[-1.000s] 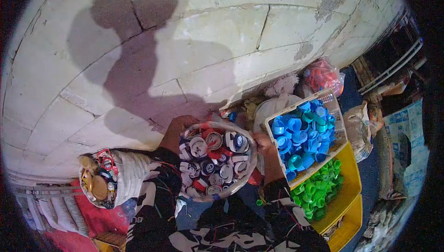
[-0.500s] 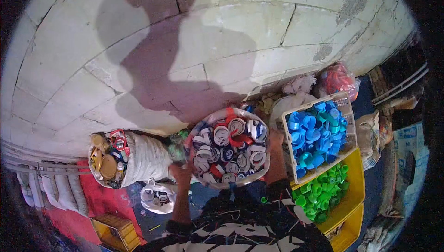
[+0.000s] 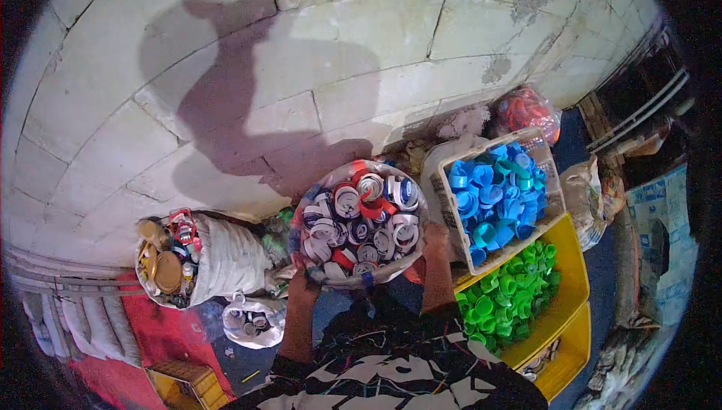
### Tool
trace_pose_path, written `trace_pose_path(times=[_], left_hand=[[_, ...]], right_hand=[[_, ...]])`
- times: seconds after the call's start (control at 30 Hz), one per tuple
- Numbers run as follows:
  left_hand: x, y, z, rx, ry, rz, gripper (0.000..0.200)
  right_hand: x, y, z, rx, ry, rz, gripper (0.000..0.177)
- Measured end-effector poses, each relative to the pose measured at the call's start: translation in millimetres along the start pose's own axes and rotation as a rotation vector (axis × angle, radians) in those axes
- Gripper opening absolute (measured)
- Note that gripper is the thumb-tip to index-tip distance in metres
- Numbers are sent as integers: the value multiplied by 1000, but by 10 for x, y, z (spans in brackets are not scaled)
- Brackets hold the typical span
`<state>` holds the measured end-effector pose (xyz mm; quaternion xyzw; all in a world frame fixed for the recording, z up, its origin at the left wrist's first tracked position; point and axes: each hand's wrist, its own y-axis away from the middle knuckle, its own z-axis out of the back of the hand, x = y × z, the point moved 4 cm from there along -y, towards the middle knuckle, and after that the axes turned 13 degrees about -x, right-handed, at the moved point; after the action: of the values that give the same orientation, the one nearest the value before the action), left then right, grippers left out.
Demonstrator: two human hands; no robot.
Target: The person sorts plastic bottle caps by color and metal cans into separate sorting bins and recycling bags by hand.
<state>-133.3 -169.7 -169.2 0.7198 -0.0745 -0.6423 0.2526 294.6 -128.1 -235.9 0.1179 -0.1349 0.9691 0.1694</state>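
A round sack (image 3: 368,285) stands wide open in front of me, full of white, blue and red pieces (image 3: 347,203) that look like cans or cut rings. At its lower left edge my left hand (image 3: 304,277) is closed on the rim. My right hand (image 3: 434,243) is closed at the sack's right side, its fingers partly hidden. To the right of that hand is a pale crate (image 3: 445,207) heaped with blue plastic caps (image 3: 492,195).
Below the crate, a yellow bin (image 3: 573,259) holds green caps (image 3: 502,301). A white sack (image 3: 233,256) of mixed lids and a small white bag (image 3: 259,331) stand left. A yellow crate (image 3: 188,384) sits lower left. The block wall (image 3: 301,56) rises behind.
My view has shifted slightly, so most things sit a little further left. The sack remains between both hands, and its rim appears slightly tilted and higher.
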Motion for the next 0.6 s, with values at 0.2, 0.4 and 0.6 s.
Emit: trace_pose_path(times=[0.2, 0.4, 0.6], left_hand=[[227, -202, -251, 192, 1151, 515, 47], [251, -208, -293, 94, 1325, 582, 52], [153, -210, -394, 31, 1032, 300, 41]], right_hand=[[629, 40, 874, -131, -767, -90, 36], [573, 184, 596, -237, -993, -1147, 41], [735, 663, 454, -68, -1095, -1220, 37]])
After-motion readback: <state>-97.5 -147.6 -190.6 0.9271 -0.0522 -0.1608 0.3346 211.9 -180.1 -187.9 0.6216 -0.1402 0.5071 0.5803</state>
